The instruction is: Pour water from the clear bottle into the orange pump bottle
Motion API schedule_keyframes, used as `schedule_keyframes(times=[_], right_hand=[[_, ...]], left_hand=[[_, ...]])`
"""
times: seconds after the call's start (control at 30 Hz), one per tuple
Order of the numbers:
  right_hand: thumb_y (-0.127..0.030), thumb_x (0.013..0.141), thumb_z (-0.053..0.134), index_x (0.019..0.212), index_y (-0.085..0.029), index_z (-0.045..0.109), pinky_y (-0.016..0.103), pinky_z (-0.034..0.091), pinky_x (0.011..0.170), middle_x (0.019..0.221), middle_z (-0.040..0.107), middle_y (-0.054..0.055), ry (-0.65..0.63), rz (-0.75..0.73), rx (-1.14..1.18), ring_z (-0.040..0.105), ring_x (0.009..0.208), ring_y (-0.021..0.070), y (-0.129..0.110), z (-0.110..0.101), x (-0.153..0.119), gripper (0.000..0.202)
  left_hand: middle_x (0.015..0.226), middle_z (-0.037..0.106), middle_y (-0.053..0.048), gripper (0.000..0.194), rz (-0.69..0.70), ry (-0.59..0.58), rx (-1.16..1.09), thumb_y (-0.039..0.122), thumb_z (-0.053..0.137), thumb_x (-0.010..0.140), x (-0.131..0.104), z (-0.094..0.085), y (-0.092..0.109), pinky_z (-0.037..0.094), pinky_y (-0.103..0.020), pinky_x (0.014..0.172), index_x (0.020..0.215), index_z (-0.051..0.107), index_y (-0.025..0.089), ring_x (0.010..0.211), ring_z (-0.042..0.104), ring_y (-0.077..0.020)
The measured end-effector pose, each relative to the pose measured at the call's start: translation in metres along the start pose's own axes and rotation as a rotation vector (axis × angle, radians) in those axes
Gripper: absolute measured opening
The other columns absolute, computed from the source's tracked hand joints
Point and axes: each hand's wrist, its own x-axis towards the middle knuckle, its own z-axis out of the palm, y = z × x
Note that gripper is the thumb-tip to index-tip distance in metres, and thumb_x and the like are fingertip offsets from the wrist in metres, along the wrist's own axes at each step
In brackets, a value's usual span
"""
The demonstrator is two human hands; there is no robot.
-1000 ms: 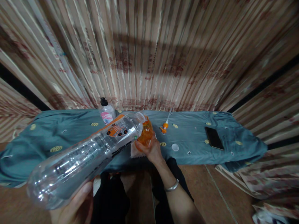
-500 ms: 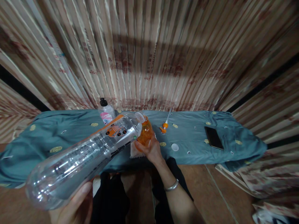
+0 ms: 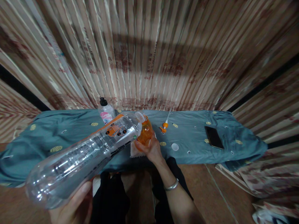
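My left hand is wrapped round the lower part of a large clear plastic bottle with an orange label. The bottle is tilted, its neck pointing up and right. Its mouth meets the top of an orange translucent bottle; whether the rims touch, I cannot tell. My right hand grips that orange bottle from the right and below. A pump head, orange with a white tube, lies on the cloth to the right. Beside my right hand lies a round white cap.
A teal patterned cloth covers the surface. At the back left stands a clear bottle with a black cap. A dark phone lies at the right. Under the orange bottle is a pale folded cloth. Striped curtains hang behind.
Almost nothing differs. Both hands and both held bottles keep their places, and the large bottle stays tilted against the orange one.
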Motion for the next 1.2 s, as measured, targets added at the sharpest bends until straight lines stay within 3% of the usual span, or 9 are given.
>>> schedule_keyframes(times=[0.53,0.9,1.07,1.2], right_hand=[[-0.039,0.074,0.081,0.143,-0.024,0.051,0.046,0.060,0.099,0.124,0.076,0.007,0.005,0.060,-0.026,0.074,0.112,0.0298,0.0010,0.0008,-0.0010,0.077],[-0.036,0.075,0.081,0.143,-0.023,0.052,0.045,0.059,0.101,0.126,0.075,0.008,0.001,0.024,-0.024,0.073,0.114,0.0287,-0.0026,-0.0013,-0.0010,0.075],[-0.035,0.075,0.082,0.140,-0.024,0.053,0.044,0.060,0.100,0.123,0.076,0.007,0.011,0.020,-0.021,0.074,0.111,0.0282,-0.0014,-0.0003,-0.0005,0.072],[-0.037,0.075,0.082,0.143,-0.024,0.051,0.045,0.060,0.101,0.126,0.075,0.007,0.012,0.026,-0.034,0.074,0.113,0.0289,0.0026,0.0009,-0.0003,0.076]], left_hand=[[0.083,0.076,0.006,0.052,-0.029,0.045,0.002,0.021,0.091,0.055,-0.0060,0.0028,0.0037,0.058,-0.020,0.077,0.104,0.077,0.032,0.071,0.071,-0.0138],[0.105,0.078,0.006,0.058,-0.045,0.039,-0.002,0.019,0.093,0.051,-0.0047,0.0029,0.0022,0.052,-0.023,0.097,0.105,0.076,0.033,0.116,0.068,-0.0205],[0.095,0.078,0.006,0.060,-0.056,0.032,0.001,0.019,0.092,0.053,-0.0056,0.0031,0.0034,0.054,-0.022,0.093,0.109,0.076,0.034,0.109,0.071,-0.0195],[0.088,0.077,0.006,0.061,-0.047,0.026,-0.013,0.018,0.093,0.051,-0.0044,0.0019,0.0030,0.056,-0.020,0.086,0.108,0.076,0.032,0.088,0.074,-0.0165]])
